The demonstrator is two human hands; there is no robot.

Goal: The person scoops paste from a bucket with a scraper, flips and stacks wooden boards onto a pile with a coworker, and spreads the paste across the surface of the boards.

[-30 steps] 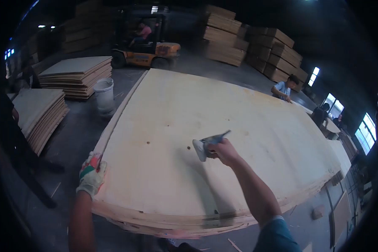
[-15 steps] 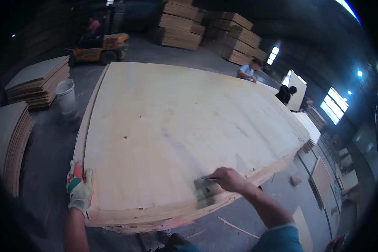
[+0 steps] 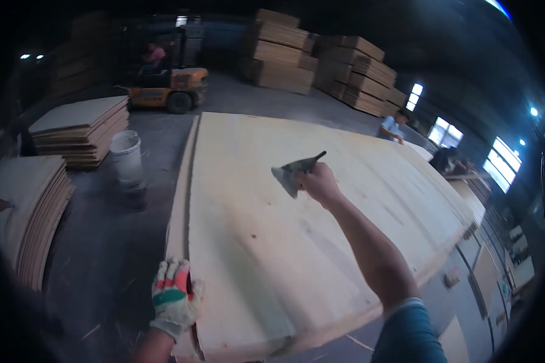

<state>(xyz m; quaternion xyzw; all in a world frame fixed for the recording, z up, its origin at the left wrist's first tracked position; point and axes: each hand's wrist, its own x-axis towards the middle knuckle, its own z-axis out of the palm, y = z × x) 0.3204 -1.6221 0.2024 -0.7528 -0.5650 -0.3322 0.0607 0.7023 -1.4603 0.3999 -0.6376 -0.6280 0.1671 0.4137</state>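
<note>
My right hand (image 3: 321,184) is closed around a putty knife (image 3: 289,173) with a wide, flared blade. It is over the far middle part of a large pale plywood sheet (image 3: 357,175); whether the blade touches the wood I cannot tell. The sheet tops a stack and has a few small dark knots and greyish smears. At the sheet's near left edge lies my left hand (image 3: 177,299), in a white work glove with red and green patches, its fingers stretched out along the edge.
A white bucket (image 3: 127,158) stands on the floor at left, beside stacked boards (image 3: 82,130). An orange forklift (image 3: 169,91) with a seated person is behind. Tall board piles (image 3: 360,75) rise at the back. Another person (image 3: 393,127) works beyond the sheet's far right edge.
My right hand has carried the putty knife from the near edge far up the sheet. My view has shifted, and the gloved left hand still rests at the left edge.
</note>
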